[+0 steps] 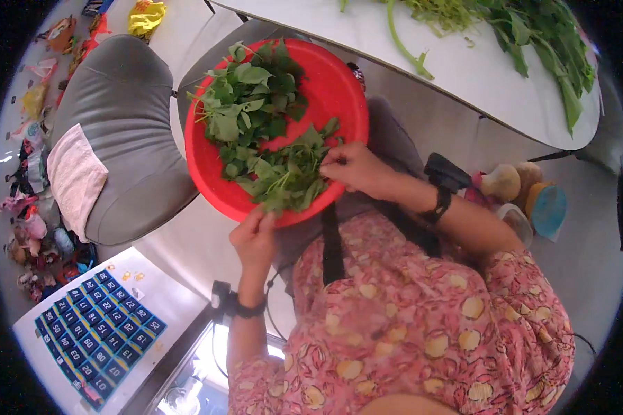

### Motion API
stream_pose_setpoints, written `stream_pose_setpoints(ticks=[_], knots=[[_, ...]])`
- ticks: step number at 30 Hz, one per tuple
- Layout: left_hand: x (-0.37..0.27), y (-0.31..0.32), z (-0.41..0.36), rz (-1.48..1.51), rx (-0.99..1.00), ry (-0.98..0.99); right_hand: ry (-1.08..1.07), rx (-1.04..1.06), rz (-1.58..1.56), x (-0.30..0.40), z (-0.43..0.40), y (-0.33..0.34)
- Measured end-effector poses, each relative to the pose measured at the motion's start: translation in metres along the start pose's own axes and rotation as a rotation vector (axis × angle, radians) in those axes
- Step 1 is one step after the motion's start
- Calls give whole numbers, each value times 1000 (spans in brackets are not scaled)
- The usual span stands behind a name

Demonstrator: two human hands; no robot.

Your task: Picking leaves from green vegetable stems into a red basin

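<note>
A round red plastic basin (337, 104) rests at my lap, holding a heap of green leafy stems (259, 98). At the basin's near rim, my left hand (254, 236) pinches a leaf of the greens between thumb and fingers. Over the right rim is my right hand (350, 168), its fingers curled together beside the leaves; whether it grips a stem cannot be told. More leafy greens (545, 46), a long bare stalk (402, 44) and a pile of light green stalks (441, 15) lie on the white table.
A grey padded chair (130, 129) with a pink cloth (78, 176) stands at left. Below it is a white surface with a numbered pocket chart (101, 332). Many bags and small items line the far left. Soft toys (503, 181) and a blue round object (547, 210) sit at right.
</note>
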State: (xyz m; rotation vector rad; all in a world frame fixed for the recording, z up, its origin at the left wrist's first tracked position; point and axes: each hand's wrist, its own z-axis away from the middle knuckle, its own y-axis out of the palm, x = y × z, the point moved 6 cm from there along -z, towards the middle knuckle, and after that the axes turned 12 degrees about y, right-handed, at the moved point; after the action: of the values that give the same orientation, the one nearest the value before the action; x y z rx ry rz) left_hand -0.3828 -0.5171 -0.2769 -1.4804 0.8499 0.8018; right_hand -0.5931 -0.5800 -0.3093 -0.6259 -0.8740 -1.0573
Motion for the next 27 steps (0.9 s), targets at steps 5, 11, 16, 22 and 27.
stream_pose_setpoints(ticks=[5,11,16,22,27], knots=[[-10,2,5,119,-25,-58,182,175,-247,-1,4,21],[-9,17,8,266,11,-69,84,226,-396,7,5,25],[-59,14,-14,-154,-230,359,-216,-44,-30,17,11,17],[-70,39,-16,-229,54,687,-175,63,-48,28,21,25],[-72,35,-19,-76,59,528,255,334,-510,9,19,22]])
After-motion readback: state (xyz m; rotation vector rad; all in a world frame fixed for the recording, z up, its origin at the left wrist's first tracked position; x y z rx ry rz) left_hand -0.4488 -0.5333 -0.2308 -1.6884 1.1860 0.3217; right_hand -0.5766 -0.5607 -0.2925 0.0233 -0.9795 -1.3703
